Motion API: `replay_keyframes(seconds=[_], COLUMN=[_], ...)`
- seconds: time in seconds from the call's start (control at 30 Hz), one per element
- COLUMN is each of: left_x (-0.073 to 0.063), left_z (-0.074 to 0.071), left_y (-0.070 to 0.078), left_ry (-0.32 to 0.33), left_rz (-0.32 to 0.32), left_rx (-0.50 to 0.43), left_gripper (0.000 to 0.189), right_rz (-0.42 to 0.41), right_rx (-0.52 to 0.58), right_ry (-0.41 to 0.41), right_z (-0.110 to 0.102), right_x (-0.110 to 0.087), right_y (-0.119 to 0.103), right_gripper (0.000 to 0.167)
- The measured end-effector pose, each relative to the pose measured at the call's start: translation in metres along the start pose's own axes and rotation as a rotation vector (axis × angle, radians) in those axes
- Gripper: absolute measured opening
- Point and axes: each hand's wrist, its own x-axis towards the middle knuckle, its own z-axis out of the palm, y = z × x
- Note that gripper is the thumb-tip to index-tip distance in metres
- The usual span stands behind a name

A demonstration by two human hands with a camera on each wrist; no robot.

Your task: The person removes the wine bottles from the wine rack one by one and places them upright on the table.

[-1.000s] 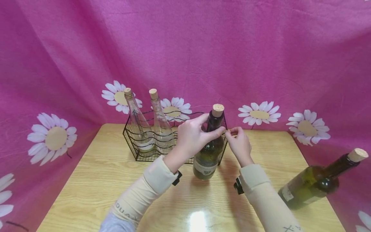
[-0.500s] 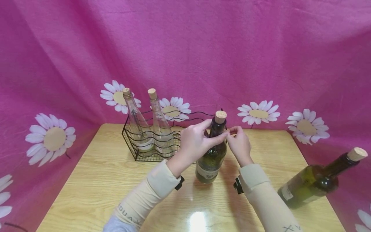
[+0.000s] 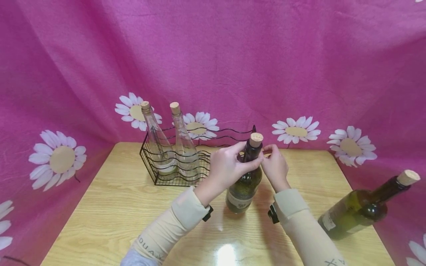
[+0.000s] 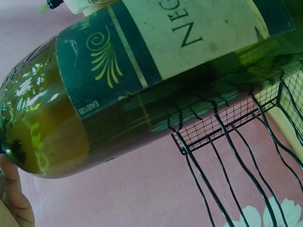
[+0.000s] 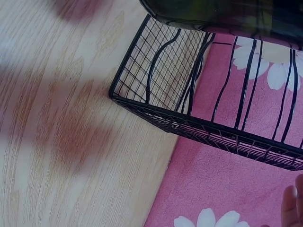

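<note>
My left hand (image 3: pixel 229 164) grips the neck of a dark green wine bottle (image 3: pixel 242 195), thumb on the near side. A cork (image 3: pixel 256 140) tops that bottle. The bottle stands nearly upright before the right end of a black wire bottle rack (image 3: pixel 179 184); whether its base touches the table is unclear. In the left wrist view its label (image 4: pixel 199 38) reads "NEG", the rest cut off. My right hand (image 3: pixel 275 166) pinches at the rack's right front corner, thumb and forefinger meeting; the bottle and left thumb partly hide that spot. The rack's mesh end (image 5: pixel 165 61) shows in the right wrist view.
Two clear corked bottles (image 3: pixel 159 147) (image 3: pixel 186 147) lean in the rack's left part. Another green corked wine bottle (image 3: pixel 354 212) stands at the table's right edge. A pink cloth (image 3: pixel 213 66) with daisies hangs behind and beside the wooden table (image 3: pixel 110 207).
The left hand and its wine bottle have moved toward me and slightly right, away from the rack. More of the rack's right end now shows. The right hand stays nearly in place.
</note>
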Motion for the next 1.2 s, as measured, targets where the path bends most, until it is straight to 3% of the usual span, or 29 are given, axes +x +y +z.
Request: replay_keyframes(seconds=[0.3,0.8,1.2], left_x=[-0.004,-0.006,-0.008], left_z=[0.004,0.011,0.017], left_y=[0.003,0.008,0.012], left_ry=[-0.021,-0.036,-0.053], left_rz=[-0.017,0.012,0.039], left_rx=[0.016,0.015,-0.002], left_gripper=[0.024,0.026,0.027], right_rz=[-0.025,-0.041,-0.014], right_rx=[0.014,0.099,0.225], right_ry=[0.037,0.054,0.122], right_z=[-0.002,-0.018,-0.031], right_x=[-0.005,-0.012,-0.027], right_y=[0.003,0.004,0.008], right_gripper=[0.024,0.025,0.025])
